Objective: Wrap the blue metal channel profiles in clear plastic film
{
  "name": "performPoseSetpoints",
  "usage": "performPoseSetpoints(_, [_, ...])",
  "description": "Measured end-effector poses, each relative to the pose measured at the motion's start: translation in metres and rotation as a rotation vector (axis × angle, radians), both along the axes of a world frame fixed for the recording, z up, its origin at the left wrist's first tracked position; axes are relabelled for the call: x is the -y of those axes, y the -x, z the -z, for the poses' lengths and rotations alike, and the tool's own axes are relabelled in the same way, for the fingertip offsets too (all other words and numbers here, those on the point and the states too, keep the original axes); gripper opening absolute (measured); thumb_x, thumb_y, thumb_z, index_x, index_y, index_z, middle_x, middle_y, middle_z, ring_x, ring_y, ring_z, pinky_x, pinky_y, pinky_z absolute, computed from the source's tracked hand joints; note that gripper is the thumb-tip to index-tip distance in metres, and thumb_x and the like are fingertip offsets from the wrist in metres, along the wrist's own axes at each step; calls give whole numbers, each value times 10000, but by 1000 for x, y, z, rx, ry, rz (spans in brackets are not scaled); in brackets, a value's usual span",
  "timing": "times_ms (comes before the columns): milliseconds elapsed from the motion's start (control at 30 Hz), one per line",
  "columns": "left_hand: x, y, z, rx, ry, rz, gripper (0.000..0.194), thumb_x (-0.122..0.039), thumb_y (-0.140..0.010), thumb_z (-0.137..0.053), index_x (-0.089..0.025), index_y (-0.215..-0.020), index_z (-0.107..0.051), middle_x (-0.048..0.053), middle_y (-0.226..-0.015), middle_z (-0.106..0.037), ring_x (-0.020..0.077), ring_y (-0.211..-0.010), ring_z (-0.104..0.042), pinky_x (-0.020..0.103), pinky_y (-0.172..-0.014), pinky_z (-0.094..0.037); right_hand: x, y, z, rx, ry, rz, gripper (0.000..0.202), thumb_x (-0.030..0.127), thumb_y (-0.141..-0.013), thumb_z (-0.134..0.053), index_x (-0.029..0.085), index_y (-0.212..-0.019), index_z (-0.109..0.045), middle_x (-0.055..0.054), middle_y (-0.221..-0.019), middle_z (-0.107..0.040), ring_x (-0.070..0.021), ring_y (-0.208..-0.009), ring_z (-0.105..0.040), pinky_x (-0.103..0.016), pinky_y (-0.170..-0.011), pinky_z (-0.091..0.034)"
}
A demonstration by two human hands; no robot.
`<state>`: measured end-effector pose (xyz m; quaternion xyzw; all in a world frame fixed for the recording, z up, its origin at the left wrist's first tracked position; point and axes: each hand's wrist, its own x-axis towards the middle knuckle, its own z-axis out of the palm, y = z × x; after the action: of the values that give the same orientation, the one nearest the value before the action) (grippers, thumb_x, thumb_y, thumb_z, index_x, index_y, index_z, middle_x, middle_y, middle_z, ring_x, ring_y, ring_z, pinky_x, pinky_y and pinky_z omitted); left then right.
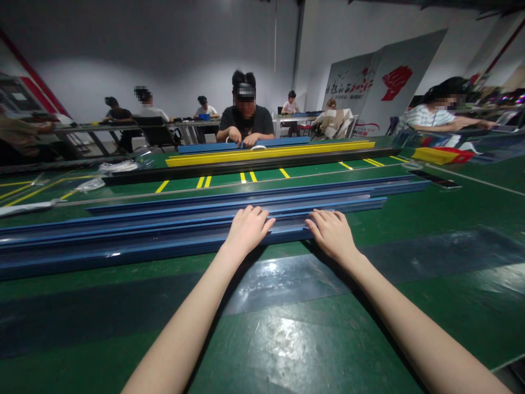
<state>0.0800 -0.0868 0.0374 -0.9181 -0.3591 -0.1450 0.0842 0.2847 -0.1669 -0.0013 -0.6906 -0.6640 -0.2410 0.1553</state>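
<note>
My left hand (251,229) lies across the nearest blue plastic channel strip (123,245), its fingers bent over the far edge and its thumb pointing right. A short way to the right, my right hand (331,232) grips the same long strip, with fingers over the far edge and thumb pointing left. Between my hands the strip's trough shows bare. Just behind it, more blue channel strips (311,196) lie side by side, roughly parallel. The undersides of my fingers are hidden.
A clear plastic sheet (283,279) lies on the green table (279,350) under my forearms. Farther back are a black strip (254,164), a yellow strip (270,153) and a phone (437,179). A person (246,117) works opposite; yellow and red trays (441,155) sit right.
</note>
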Motion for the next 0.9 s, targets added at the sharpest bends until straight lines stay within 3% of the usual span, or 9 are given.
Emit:
performPoseSetpoints(200, [1, -6, 11, 1, 22, 186, 327, -358, -908, -344, -195, -1097, -555, 57, -1166, -574, 184, -1088, -468, 319, -890, -367, -1, 7, 5, 17, 22, -96, 425, 382, -915, -259, 145, -1092, -565, -108, -1186, -575, -211, -1086, -482, -345, -908, -258])
performPoseSetpoints(433, [2, -7, 12, -29, 63, 164, 360, -410, -902, -336, -206, -1111, -547, 44, -1181, -574, 190, -1066, -488, 317, -878, -372, 0, 2, 0, -23, 52, -168, 397, 380, -916, -268, 171, -1102, -550, -77, -1171, -588, -196, -1071, -489, -330, -876, -287])
performPoseSetpoints(733, [6, -8, 12, -45, 20, 151, 392, -448, -896, -323, -188, -1080, -551, 59, -1146, -573, 206, -1032, -487, 321, -840, -383, 3, -35, -10, -197, -150, 177, 226, 300, -830, -413, 177, -898, -591, -95, -923, -639, -224, -869, -549, -317, -709, -364])
performPoseSetpoints(900, [10, -11, 16, -70, -46, 136, 403, -468, -879, -356, -166, -1057, -556, 78, -1146, -564, 223, -1038, -489, 333, -829, -385, 5, -54, -9, -478, -167, 338, 219, 357, -778, -440, 207, -721, -589, -52, -719, -642, -189, -654, -558, -278, -577, -355])
